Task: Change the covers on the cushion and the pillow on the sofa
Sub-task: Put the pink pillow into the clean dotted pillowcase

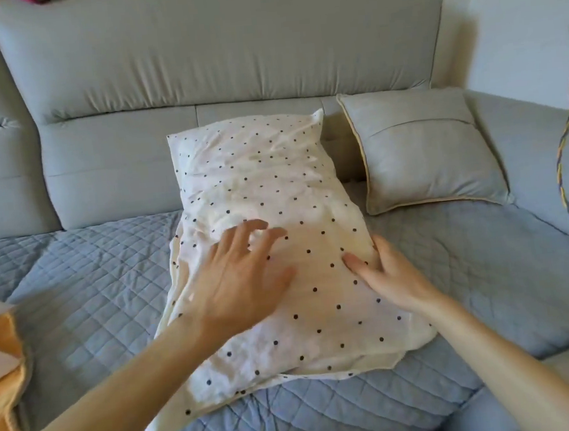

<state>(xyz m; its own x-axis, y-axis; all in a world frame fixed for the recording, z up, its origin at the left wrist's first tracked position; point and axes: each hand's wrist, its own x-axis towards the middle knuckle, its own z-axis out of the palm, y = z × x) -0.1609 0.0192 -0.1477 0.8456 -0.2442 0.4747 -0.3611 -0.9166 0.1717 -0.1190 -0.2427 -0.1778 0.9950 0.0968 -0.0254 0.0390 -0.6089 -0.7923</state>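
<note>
wrinkled cream dotted pillow [267, 196] on sofa [194, 68]; left hand [240, 281] flat on it; right hand [384, 275] at edge, grip unclear.

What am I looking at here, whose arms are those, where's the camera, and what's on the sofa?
There is no machine: these are a person's bare arms, filmed by one wide-angle camera worn on the head, looking forward and down. The left hand lies flat, fingers spread, on a white dotted pillow. The right hand touches the pillow's right edge, thumb on top. Neither seems to grip anything. The pillow lies on a blue quilted throw over the grey sofa. Behind it, to the right, a grey cushion leans against the sofa's back. At the left edge lies orange fabric.
</note>
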